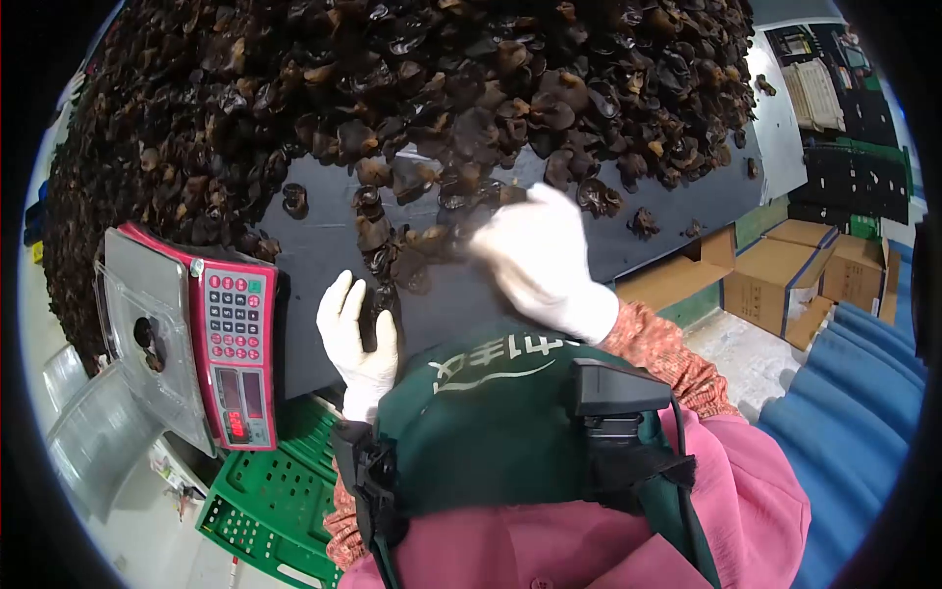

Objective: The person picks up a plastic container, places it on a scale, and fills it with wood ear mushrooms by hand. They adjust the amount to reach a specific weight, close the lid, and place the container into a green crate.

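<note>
A large heap of dark brown wood-ear-like pieces (471, 88) covers the far part of the grey table (451, 309). My left hand (355, 329), in a white glove, is at the table's near side with its fingers apart, beside a few loose pieces (378, 245). My right hand (540, 255), also gloved in white, is over the table at the edge of the heap, blurred by motion; its fingertips and anything in them cannot be made out. On the left, a pink and silver scale (231, 334) carries a clear plastic tray (132, 324) with a dark piece in it.
Green perforated crates (270, 501) stand below the table at the lower left. Clear plastic containers (98, 432) are at the far left. Cardboard boxes (775, 275) sit on the right beside blue corrugated material (844, 402). Black crates (854, 182) stand behind them.
</note>
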`<state>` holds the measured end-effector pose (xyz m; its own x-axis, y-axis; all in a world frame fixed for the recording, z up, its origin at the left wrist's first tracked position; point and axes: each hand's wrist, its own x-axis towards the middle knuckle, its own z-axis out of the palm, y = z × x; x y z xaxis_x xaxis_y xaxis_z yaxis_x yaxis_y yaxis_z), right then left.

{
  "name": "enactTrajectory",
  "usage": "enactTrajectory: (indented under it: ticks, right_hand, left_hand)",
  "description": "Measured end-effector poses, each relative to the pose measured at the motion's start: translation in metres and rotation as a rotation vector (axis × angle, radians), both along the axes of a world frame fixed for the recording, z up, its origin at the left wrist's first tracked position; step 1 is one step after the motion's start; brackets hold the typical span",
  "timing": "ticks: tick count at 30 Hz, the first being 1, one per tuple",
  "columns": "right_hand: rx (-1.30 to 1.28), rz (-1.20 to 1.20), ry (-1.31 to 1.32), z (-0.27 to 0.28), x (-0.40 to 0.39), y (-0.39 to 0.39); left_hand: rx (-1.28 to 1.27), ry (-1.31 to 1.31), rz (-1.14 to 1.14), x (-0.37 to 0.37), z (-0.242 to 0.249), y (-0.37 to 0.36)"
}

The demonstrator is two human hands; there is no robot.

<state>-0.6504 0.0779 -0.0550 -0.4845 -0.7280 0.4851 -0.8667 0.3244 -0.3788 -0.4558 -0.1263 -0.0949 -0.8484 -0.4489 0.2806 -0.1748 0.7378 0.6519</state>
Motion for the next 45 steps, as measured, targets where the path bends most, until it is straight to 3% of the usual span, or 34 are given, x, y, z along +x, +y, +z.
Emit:
enactTrajectory:
  ticks: [2, 4, 7, 11, 18, 24, 28, 31, 35, 40, 45]
  right_hand:
    - [0.074, -0.192, -0.015, 0.002, -0.017, 0.002]
    - [0.139, -0.228, 0.007, -0.007, -0.029, -0.003]
    - [0.265, -0.173, 0.012, -0.01, -0.026, -0.022]
    - [0.152, -0.126, 0.053, -0.018, -0.028, -0.031]
    - [0.195, -0.214, -0.256, 0.051, -0.041, 0.047]
    - [0.18, -0.136, -0.089, 0.032, -0.027, 0.018]
    - [0.355, -0.063, 0.107, -0.009, -0.023, -0.022]
    - [0.327, 0.007, 0.055, -0.015, -0.034, -0.024]
    - [0.093, -0.045, -0.092, 0.013, -0.04, -0.007]
    - [0.331, -0.12, -0.209, 0.072, -0.051, 0.078]
    - [0.936, -0.346, -0.095, 0.094, -0.03, 0.169]
  left_hand:
    - [-0.022, 0.002, -0.016, 0.002, -0.004, -0.002]
    - [-0.005, 0.013, -0.01, -0.002, -0.002, -0.002]
    - [0.013, 0.026, -0.02, -0.002, -0.002, -0.003]
    - [0.047, 0.021, 0.009, -0.001, -0.002, -0.002]
    - [0.071, 0.032, 0.012, 0.001, -0.005, -0.003]
    - [0.067, 0.027, -0.014, 0.0, -0.007, -0.004]
    - [0.128, 0.001, 0.032, 0.002, -0.001, 0.0]
    - [0.169, -0.024, 0.078, 0.003, 0.0, 0.003]
    - [0.185, -0.012, 0.086, 0.004, -0.003, 0.003]
    - [0.181, -0.03, 0.074, 0.005, -0.003, 0.0]
    - [0.158, -0.016, 0.058, 0.004, -0.004, -0.002]
